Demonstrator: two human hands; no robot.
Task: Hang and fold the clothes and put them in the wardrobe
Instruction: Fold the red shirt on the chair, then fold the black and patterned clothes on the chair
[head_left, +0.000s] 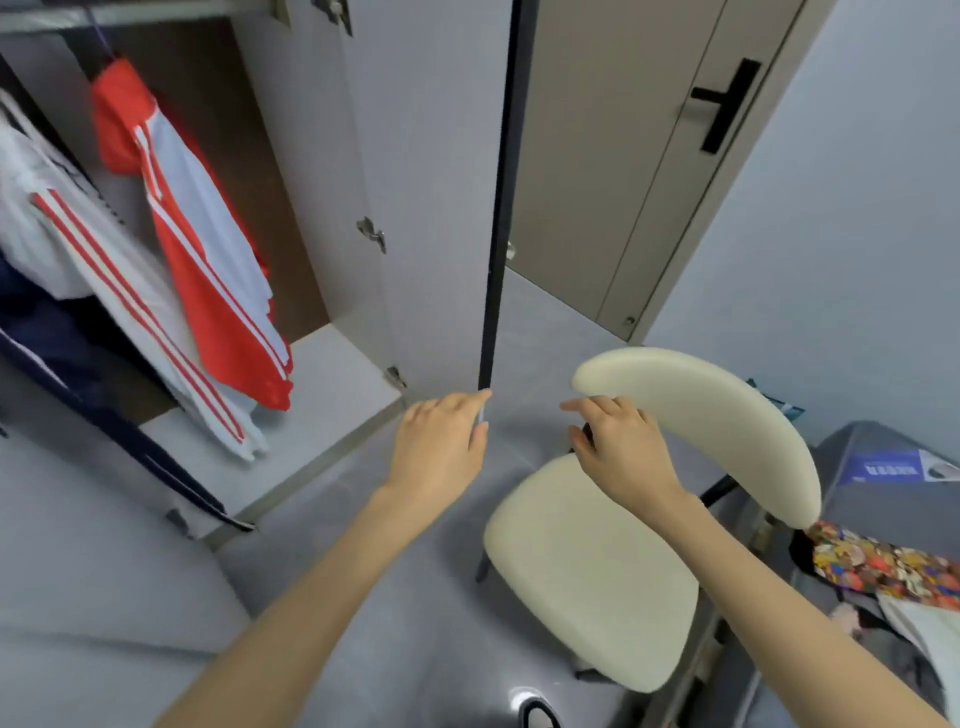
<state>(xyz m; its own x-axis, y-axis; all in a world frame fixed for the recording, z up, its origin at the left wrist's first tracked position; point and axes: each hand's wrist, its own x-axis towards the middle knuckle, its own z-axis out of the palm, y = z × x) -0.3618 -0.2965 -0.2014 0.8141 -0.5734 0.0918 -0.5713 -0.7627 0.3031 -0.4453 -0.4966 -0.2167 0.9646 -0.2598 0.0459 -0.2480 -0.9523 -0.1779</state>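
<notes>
The wardrobe (332, 374) stands open at nine to eleven o'clock, and the clothes are already inside it. A red and white jacket (208, 249) hangs at ten o'clock. Just beside it on the left hangs a white jacket (104, 270) with red stripes down the sleeve. A navy garment (62, 332) lies low at nine o'clock, partly under the white one. All three are blurred at the edges.

The wardrobe door (431, 182) swings out toward twelve o'clock, its dark edge running down to the middle of the view. The left hand (441, 447) is at the bottom corner of that edge, with thumb and fingers clamped on it.

The right hand (618, 447) is at about three o'clock from the left one, the two apart. It sits at the near end of the backrest (717, 415) of a cream chair (587, 571), fingers bent. Their tips are hidden by the backrest, so I cannot tell whether the hand grips the backrest or only touches it.

The chair stands on the grey floor (415, 597) at four to five o'clock. A beige room door (597, 156) with a black handle (727, 104) is at one o'clock. A bright patterned cloth (883, 566) lies at the right edge, at four o'clock.
</notes>
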